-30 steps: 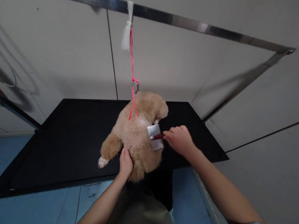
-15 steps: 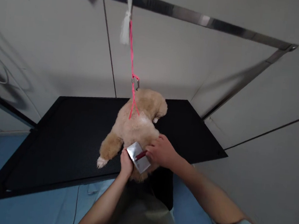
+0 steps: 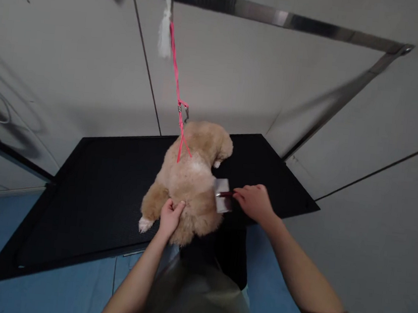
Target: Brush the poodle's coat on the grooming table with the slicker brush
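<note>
A curly, cream-and-tan dog (image 3: 181, 173) is on the black tabletop, its rear toward me and its head turned to the right. My left hand (image 3: 169, 218) grips the dog's hindquarters low on the left, thumb on the fur; the other fingers are partly hidden. In my right hand (image 3: 254, 201) is a slicker brush (image 3: 222, 198), held by its dark red handle. Its flat, pale head stands at the right side of the dog's rump, on edge beside the fur; whether the pins touch cannot be made out.
A pink leash (image 3: 175, 68) runs from the metal bar (image 3: 225, 1) down to the dog. White cloth (image 3: 165, 32) is tied at the bar. The black grooming table (image 3: 109, 186) stands against a pale wall (image 3: 91, 64), over a blue floor (image 3: 69, 281).
My right hand has moved right with the brush, from over the dog's rear to its right flank. My left hand has shifted slightly left and up, its thumb now on the fur.
</note>
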A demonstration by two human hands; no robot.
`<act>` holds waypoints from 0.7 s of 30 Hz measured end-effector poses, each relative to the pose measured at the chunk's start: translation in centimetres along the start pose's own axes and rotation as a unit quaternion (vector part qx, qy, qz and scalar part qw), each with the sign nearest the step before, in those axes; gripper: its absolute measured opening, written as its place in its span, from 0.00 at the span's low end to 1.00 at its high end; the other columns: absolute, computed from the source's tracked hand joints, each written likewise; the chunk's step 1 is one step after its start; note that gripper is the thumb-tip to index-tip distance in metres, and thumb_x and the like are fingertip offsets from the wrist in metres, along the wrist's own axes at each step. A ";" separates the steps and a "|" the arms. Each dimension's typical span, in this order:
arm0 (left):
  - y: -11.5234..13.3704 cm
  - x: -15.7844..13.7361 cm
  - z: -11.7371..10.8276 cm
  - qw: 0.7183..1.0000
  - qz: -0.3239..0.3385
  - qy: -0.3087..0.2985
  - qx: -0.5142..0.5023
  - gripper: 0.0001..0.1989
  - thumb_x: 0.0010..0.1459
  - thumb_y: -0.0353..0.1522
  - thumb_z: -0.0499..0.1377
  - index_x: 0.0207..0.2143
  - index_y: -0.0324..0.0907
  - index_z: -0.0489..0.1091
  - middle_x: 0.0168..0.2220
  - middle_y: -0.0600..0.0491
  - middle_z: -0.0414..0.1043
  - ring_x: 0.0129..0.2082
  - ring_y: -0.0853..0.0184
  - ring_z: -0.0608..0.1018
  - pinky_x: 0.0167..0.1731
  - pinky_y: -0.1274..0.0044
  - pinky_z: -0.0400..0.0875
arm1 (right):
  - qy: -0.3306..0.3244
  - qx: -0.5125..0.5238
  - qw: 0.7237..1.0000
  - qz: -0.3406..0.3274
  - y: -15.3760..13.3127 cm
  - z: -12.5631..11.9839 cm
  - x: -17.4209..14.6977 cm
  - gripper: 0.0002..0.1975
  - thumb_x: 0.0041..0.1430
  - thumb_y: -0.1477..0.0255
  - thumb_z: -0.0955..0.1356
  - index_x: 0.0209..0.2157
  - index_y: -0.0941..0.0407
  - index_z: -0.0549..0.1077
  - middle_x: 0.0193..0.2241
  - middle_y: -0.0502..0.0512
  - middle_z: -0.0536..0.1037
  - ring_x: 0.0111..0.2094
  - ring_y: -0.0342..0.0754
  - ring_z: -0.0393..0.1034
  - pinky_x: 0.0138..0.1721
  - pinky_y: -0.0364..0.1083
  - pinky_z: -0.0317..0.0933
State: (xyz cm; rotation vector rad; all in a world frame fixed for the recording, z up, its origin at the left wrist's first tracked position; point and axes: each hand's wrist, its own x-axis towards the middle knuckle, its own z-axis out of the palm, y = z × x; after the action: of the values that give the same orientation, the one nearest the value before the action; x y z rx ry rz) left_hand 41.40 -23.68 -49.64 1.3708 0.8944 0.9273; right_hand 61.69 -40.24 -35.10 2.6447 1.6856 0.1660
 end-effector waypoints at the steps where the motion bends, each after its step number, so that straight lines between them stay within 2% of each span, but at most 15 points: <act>1: -0.1 0.3 -0.4 1.000 0.000 -0.007 0.021 0.14 0.47 0.42 0.62 0.22 0.42 0.63 0.20 0.57 0.65 0.23 0.69 0.68 0.29 0.77 0.66 | 0.022 -0.010 0.998 0.051 1.1 0.0 0.2 0.16 0.68 0.67 0.60 0.41 0.55 0.78 0.34 0.59 0.80 0.37 0.50 0.71 0.42 0.50 0.48; 3: -0.4 1.0 -1.0 0.998 0.004 -0.012 0.063 0.12 0.47 0.41 0.61 0.22 0.42 0.66 0.21 0.55 0.68 0.25 0.66 0.71 0.31 0.75 0.68 | 0.056 0.007 0.992 0.112 1.6 0.3 0.2 0.18 0.69 0.66 0.58 0.44 0.56 0.77 0.36 0.60 0.80 0.38 0.51 0.72 0.40 0.48 0.51; 5: -0.5 1.5 -1.6 0.993 0.008 -0.014 0.117 0.09 0.46 0.38 0.60 0.24 0.41 0.69 0.24 0.51 0.72 0.29 0.61 0.74 0.35 0.71 0.70 | 0.040 0.076 0.991 0.106 -1.0 2.1 -0.9 0.19 0.69 0.66 0.56 0.46 0.57 0.75 0.39 0.61 0.80 0.39 0.50 0.73 0.39 0.46 0.54; 6: -0.5 1.7 -1.9 0.988 0.016 -0.007 0.152 0.08 0.46 0.37 0.59 0.25 0.41 0.71 0.26 0.49 0.73 0.32 0.59 0.75 0.38 0.69 0.70 | 0.011 0.123 0.988 0.087 -3.3 3.7 -2.1 0.19 0.70 0.67 0.55 0.46 0.57 0.74 0.39 0.61 0.80 0.39 0.50 0.74 0.38 0.46 0.55; 8: 0.0 2.0 -2.7 0.972 0.065 0.025 0.224 0.07 0.46 0.34 0.59 0.28 0.41 0.73 0.32 0.46 0.75 0.38 0.56 0.76 0.44 0.67 0.70 | -0.105 0.183 0.974 0.088 -8.9 7.8 -5.8 0.18 0.69 0.66 0.56 0.42 0.59 0.74 0.34 0.63 0.80 0.34 0.51 0.74 0.34 0.45 0.55; 10: 1.0 1.9 -3.4 0.952 0.145 0.058 0.262 0.09 0.49 0.35 0.59 0.32 0.40 0.75 0.39 0.44 0.74 0.43 0.56 0.75 0.49 0.67 0.68 | -0.206 0.270 0.936 0.086 -13.9 11.8 -10.2 0.16 0.68 0.68 0.57 0.41 0.59 0.73 0.33 0.62 0.80 0.32 0.50 0.74 0.31 0.45 0.55; 11: 1.6 1.8 -3.5 0.945 0.183 0.059 0.266 0.11 0.51 0.36 0.59 0.35 0.40 0.75 0.42 0.44 0.73 0.45 0.57 0.74 0.51 0.67 0.66 | -0.248 0.318 0.912 0.072 -15.5 13.3 -12.1 0.15 0.68 0.69 0.58 0.37 0.58 0.73 0.33 0.62 0.80 0.32 0.50 0.74 0.31 0.44 0.55; 12: 2.3 1.6 -3.5 0.939 0.210 0.050 0.269 0.13 0.53 0.38 0.59 0.38 0.40 0.75 0.45 0.43 0.72 0.47 0.57 0.73 0.53 0.67 0.65 | -0.264 0.365 0.891 0.062 -16.5 14.1 -13.4 0.14 0.67 0.70 0.59 0.32 0.58 0.72 0.32 0.61 0.80 0.33 0.50 0.74 0.31 0.44 0.55; 14: 3.5 1.3 -2.9 0.930 0.231 0.027 0.285 0.17 0.54 0.42 0.60 0.41 0.40 0.75 0.48 0.43 0.69 0.51 0.56 0.71 0.55 0.67 0.64 | -0.244 0.467 0.847 0.063 -16.5 14.3 -13.9 0.14 0.66 0.69 0.59 0.28 0.56 0.69 0.29 0.56 0.78 0.31 0.47 0.71 0.30 0.43 0.55; 18: 4.6 1.4 -0.4 0.904 0.219 0.022 0.366 0.21 0.51 0.44 0.63 0.43 0.39 0.74 0.47 0.41 0.64 0.51 0.52 0.69 0.53 0.64 0.64 | -0.119 0.619 0.757 0.171 -13.7 12.2 -9.0 0.14 0.68 0.67 0.55 0.31 0.55 0.64 0.19 0.46 0.67 0.20 0.42 0.62 0.24 0.41 0.53; 21: 4.4 2.4 0.6 0.874 0.175 0.049 0.451 0.15 0.51 0.40 0.62 0.38 0.39 0.72 0.41 0.42 0.66 0.44 0.52 0.71 0.46 0.65 0.67 | -0.152 0.635 0.723 0.227 -13.9 12.6 -8.1 0.15 0.68 0.66 0.55 0.29 0.54 0.62 0.15 0.43 0.62 0.17 0.41 0.57 0.22 0.41 0.51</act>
State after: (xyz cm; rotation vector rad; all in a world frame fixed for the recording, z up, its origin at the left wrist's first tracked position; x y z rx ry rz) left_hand 42.76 -21.78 -45.15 2.3639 1.2604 0.8763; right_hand 46.90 -41.00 -49.14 3.4274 1.0684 -1.9980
